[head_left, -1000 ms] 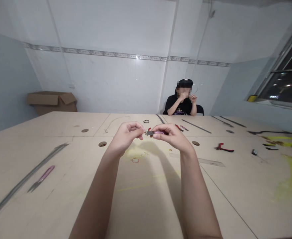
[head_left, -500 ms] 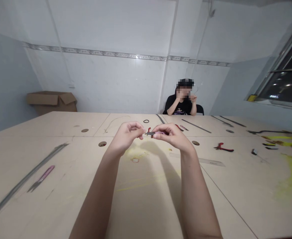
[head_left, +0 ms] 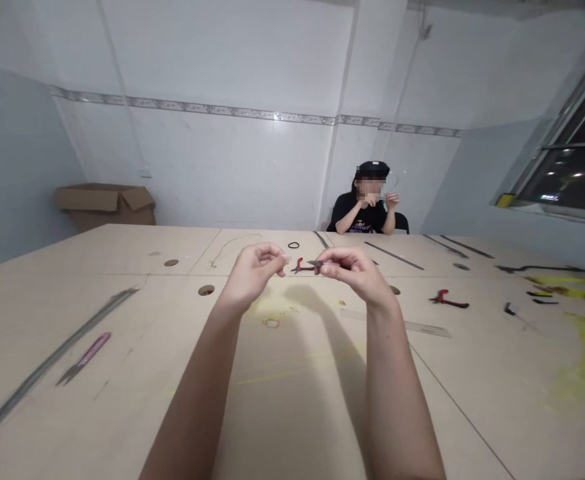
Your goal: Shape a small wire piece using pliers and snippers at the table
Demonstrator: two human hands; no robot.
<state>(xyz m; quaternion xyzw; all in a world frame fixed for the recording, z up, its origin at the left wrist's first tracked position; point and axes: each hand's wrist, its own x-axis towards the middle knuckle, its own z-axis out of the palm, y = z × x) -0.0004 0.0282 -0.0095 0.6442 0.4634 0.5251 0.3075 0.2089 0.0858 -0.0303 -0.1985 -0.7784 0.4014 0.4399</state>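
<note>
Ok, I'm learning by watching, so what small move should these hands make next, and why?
Probably turn the left hand slightly to check its fingertips: the right hand holds the snips apart from them, leaving room to look, and any piece there is too small for me to make out.

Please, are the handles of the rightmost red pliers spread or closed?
Spread: on these pliers, the two red handles stand clearly apart.
</note>
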